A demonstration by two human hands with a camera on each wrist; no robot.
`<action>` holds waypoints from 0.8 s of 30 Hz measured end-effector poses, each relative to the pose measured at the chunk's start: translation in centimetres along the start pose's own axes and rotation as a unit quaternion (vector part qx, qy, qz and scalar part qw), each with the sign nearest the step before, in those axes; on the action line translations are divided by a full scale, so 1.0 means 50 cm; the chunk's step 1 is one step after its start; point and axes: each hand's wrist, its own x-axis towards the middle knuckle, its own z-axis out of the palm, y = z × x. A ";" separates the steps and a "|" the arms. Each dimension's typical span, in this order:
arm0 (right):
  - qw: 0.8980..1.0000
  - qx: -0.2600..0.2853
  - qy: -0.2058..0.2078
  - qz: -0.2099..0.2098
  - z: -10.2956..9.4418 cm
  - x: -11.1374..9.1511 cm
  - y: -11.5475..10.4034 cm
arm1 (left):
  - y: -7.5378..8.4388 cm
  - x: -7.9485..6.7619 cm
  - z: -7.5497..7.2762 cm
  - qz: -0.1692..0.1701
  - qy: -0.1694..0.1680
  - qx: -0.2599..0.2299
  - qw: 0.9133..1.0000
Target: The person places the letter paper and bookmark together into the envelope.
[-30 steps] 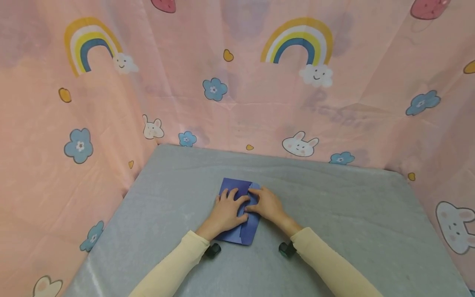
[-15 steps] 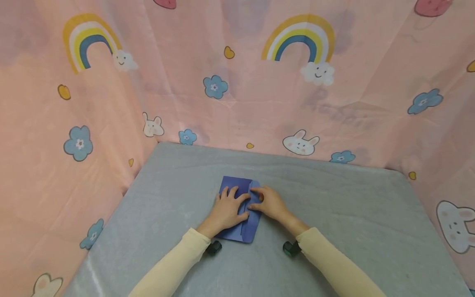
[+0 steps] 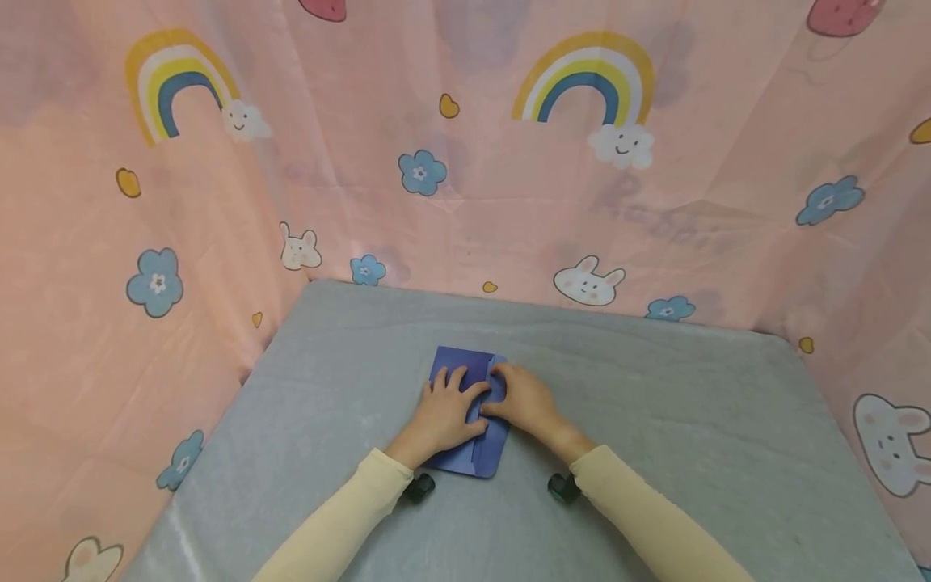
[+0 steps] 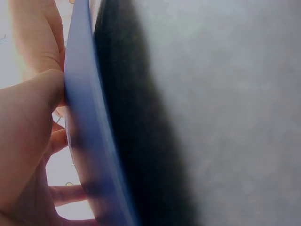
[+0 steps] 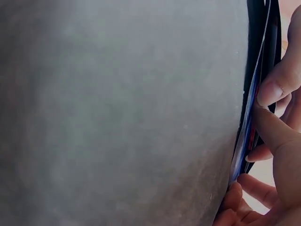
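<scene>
A flat blue-purple folder-like item lies on the grey cloth, a paler folded strip running down its right part. My left hand rests on it with fingers spread. At the strip, my right hand curls its fingers and thumb, pinching the loose layer near the right edge. The left wrist view shows the item's blue edge close up beside the left thumb. Thin layers stand slightly apart in the right wrist view, with the thumb against them. What lies between the layers is mostly hidden.
The grey cloth covers the table around the hands. A pink curtain with rainbows, flowers and rabbits rises behind and at both sides. Dark wrist cameras sit under both wrists.
My right hand shifted slightly outward half a second ago and is back closer to the strip now. The left hand stays in place on the folder-like item.
</scene>
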 end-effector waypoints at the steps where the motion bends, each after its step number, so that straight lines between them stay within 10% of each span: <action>1: 1.000 -0.001 0.001 0.000 0.001 -0.001 0.000 | 0.000 0.000 0.001 -0.001 -0.002 0.001 1.000; 24: 0.995 0.072 -0.001 -0.075 -0.048 -0.039 0.054 | 0.006 -0.002 -0.008 -0.035 -0.017 -0.013 0.999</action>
